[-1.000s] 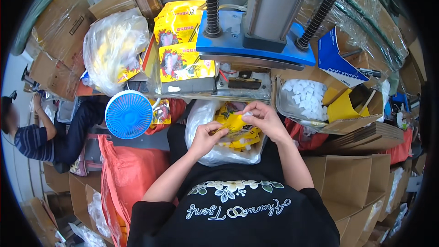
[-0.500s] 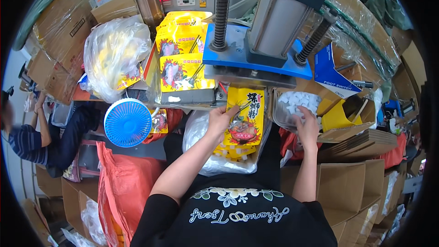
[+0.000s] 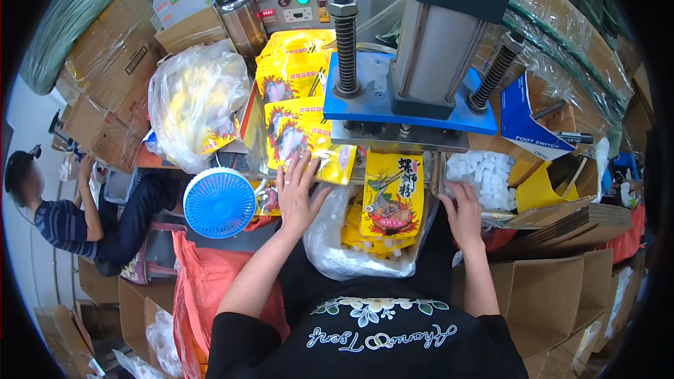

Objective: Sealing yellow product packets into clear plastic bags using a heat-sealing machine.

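My left hand lies open, fingers spread, on the near end of a stack of yellow printed pouches. Its fingertips touch the top pouch, which sits askew. My right hand is at the near left edge of a clear tray of white plastic pieces. Its thumb and fingers are apart, and I see nothing between them. One yellow pouch hangs at the front of the press, untouched by either hand. Below it, a plastic-lined box holds more yellow pouches.
A blue fan stands left of my left forearm. Behind it sits a clear bag of yellow packets. A blue-and-white carton is right of the press. A red sack and open cartons flank me. Another person sits far left.
My left hand has let go of the pouch at the press and moved left onto the stack. The right hand has drawn back from the white pieces to the tray's edge. The view has shifted slightly.
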A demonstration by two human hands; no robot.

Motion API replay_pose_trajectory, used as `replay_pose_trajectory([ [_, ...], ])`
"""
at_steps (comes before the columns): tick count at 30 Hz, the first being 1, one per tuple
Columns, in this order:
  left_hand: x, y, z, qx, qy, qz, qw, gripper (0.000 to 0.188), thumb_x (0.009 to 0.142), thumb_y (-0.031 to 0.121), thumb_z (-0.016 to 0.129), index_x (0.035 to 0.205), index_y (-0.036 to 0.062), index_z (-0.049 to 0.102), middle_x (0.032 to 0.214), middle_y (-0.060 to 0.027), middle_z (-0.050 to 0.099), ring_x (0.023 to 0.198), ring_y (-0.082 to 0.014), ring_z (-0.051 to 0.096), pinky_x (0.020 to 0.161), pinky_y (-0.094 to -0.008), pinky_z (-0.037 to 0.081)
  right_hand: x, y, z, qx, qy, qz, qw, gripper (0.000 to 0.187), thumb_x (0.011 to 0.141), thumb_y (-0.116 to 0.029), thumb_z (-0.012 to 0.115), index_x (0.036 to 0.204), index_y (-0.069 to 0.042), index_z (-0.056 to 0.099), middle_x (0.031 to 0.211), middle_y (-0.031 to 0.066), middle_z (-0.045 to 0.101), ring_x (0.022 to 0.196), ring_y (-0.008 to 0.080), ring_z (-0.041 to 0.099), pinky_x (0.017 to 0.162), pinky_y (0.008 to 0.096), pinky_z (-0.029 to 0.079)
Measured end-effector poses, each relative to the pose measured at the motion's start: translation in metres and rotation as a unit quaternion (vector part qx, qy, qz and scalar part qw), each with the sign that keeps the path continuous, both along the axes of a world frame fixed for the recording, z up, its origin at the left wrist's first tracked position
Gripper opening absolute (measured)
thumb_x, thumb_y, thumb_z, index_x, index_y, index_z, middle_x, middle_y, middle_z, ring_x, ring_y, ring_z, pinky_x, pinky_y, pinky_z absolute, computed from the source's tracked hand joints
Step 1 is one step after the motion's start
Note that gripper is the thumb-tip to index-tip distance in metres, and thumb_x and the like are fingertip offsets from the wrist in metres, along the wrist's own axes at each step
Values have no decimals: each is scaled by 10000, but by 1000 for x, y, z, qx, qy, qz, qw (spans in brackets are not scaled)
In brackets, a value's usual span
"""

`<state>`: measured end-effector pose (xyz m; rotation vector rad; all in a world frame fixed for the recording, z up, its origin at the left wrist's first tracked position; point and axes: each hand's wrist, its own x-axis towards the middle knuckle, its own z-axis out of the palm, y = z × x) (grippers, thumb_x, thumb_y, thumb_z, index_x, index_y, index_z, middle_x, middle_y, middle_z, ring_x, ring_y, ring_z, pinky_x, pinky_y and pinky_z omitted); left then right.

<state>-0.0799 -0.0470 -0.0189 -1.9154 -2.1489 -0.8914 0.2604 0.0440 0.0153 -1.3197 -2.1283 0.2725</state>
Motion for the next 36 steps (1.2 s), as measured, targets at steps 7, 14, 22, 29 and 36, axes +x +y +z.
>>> replay_pose_trajectory([
  [7,-5,2,25,114,-106,40,987,156,869,81,657,1019,72,697,1017,-64,680,1006,-217,625,1066,-439,329,18,0,7,-53,53,54,996,274,861,3,609,1135,-6,612,1038,167,619,980,361,556,841,395,461],
  [14,56,-25,32,-42,-522,-95,847,92,825,23,724,895,-35,708,860,-37,656,776,-80,580,685,-228,446,-25,-6,33,-149,209,76,963,227,881,-65,648,1102,-23,615,972,45,651,831,132,577,758,269,468],
  [22,78,-39,-15,-108,-434,-134,884,142,801,48,732,908,-34,687,805,-76,631,723,-130,610,649,-253,464,-52,-12,51,-73,36,313,946,131,828,-120,690,914,-21,690,891,101,668,820,290,598,760,377,469],
  [29,84,-13,-23,-163,-541,-133,814,240,891,185,697,913,-54,696,739,-26,660,672,-43,548,587,-235,440,-55,-3,32,-199,178,199,943,281,856,-138,689,1110,-21,663,968,93,693,890,183,628,815,314,482],
  [36,100,35,18,-128,-740,-54,658,234,893,140,694,970,-81,688,900,-94,713,733,-107,653,663,-243,513,-6,25,37,-83,92,30,992,280,867,-117,654,1135,-36,655,1066,112,665,861,227,656,750,312,509],
])
